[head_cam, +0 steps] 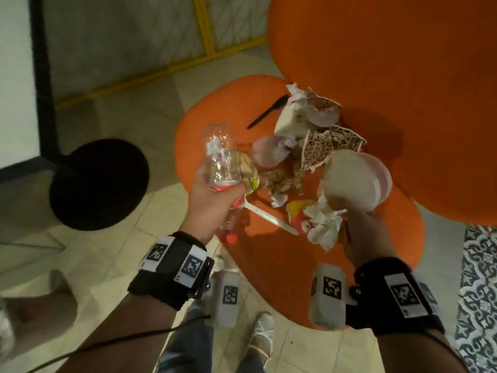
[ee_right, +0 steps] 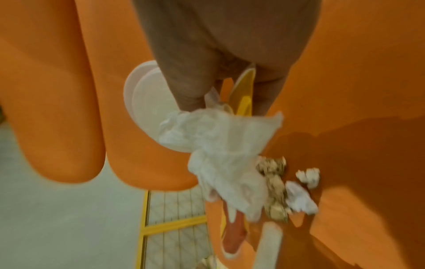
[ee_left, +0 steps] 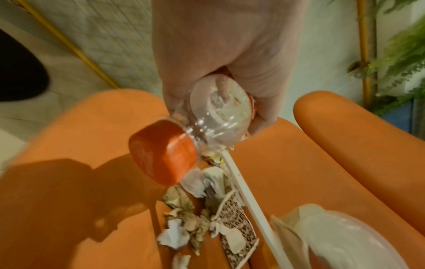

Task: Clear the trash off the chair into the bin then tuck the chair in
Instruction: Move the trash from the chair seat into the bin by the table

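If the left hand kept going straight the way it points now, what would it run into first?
Probably the crumpled paper scraps on the orange chair seat, just beyond the left hand gripping the plastic bottle; depth is unclear.

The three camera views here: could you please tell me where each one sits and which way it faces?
Head: on the head, looking down at the orange chair; both forearms, wrist bands and feet show.
Left wrist: along the left hand gripping the plastic bottle.
Right wrist: along the right hand holding tissue and plastic lids.
All share the chair's seat and crumpled trash.

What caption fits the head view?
Left hand grips a crushed plastic bottle, right hand holds foam plates and tissue above the littered orange chair.
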`<state>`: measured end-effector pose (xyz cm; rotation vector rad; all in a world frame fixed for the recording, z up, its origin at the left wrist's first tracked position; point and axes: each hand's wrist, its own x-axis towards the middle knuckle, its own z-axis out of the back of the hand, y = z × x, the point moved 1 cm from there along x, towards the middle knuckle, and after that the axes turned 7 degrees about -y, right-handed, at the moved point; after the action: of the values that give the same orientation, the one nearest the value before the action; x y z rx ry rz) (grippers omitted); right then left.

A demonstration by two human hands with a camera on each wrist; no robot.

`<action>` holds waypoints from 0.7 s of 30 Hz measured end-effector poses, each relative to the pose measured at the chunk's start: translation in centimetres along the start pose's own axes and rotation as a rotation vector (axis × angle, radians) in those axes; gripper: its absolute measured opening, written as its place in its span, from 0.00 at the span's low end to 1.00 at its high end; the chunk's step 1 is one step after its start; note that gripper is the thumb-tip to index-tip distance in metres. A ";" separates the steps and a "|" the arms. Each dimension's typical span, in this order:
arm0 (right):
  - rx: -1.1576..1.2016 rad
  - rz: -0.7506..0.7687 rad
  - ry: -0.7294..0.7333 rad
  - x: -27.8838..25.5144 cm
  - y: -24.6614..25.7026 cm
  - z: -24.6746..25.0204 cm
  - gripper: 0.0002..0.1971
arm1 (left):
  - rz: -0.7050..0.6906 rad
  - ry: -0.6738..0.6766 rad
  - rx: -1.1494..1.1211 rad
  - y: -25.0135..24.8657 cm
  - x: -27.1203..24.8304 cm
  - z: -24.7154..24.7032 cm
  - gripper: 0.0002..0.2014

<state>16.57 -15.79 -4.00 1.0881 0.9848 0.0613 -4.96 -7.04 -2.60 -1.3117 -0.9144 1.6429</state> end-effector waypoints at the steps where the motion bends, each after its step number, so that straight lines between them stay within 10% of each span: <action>1: -0.038 0.039 0.043 -0.8 -0.4 -1.2 0.07 | 0.007 -0.024 -0.026 0.6 -0.5 1.7 0.39; 11: -0.363 0.026 0.437 -10.5 -10.3 -18.7 0.12 | 0.124 -0.403 -0.174 10.9 -4.4 24.0 0.36; 21: -0.590 -0.115 0.664 -27.1 -30.5 -44.3 0.12 | 0.302 -0.768 -0.279 26.1 -5.0 52.7 0.36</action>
<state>-42.67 -12.85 -14.49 0.4555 1.4955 0.6117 -60.20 -24.30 -14.15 -1.0172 -1.4865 2.3954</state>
